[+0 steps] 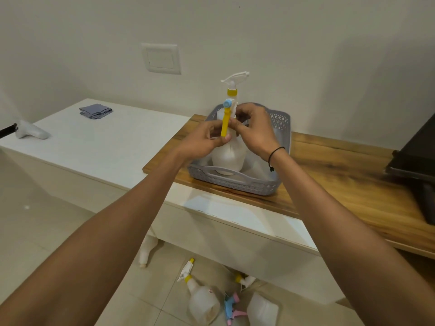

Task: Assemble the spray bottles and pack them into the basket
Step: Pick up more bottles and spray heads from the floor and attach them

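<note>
Both hands meet over the grey basket (237, 182), which sits on the wooden surface (329, 175). The left hand (202, 142) pinches the yellow trigger (225, 123) of a spray head with a blue nozzle (226, 104), while the fingers of the right hand (254, 128) curl round the top of the white bottle (227, 156) that stands in the basket. The bottle's long axis is upright, and the spray head sits right at its neck, between the two hands, each about equally near. A finished bottle (233, 90) stands just behind. The next move likely turns on keeping the head square to that upright neck. More bottles (202, 300) lie on the floor below.
</note>
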